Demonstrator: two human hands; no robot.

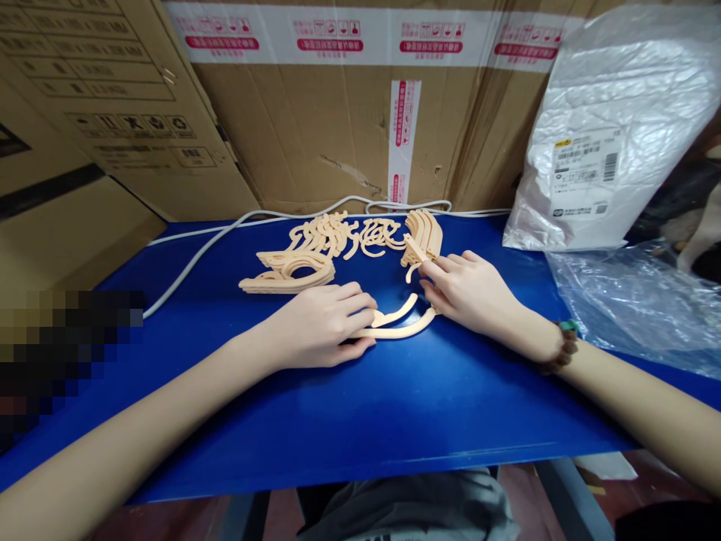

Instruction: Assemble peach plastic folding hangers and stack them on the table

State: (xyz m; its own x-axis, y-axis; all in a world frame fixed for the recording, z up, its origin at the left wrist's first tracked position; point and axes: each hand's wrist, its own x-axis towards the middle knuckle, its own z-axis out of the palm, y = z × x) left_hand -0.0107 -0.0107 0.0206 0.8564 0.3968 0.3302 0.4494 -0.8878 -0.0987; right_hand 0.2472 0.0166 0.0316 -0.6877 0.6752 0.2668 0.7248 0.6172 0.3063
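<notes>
Peach curved plastic piece [402, 324] pinched by left hand [321, 324] and right hand [467, 291]; box labels unreadable.

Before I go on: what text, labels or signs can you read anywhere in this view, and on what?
Nothing can be quoted with certainty.
Red and white tape on the big cardboard box: red print and small icons, too blurred.
Left carton: printed grid and handling symbols, unreadable.
White label on the plastic bag: barcode and fine print, too small.
The curved peach plastic pieces between the left hand and right hand: no print visible.
</notes>
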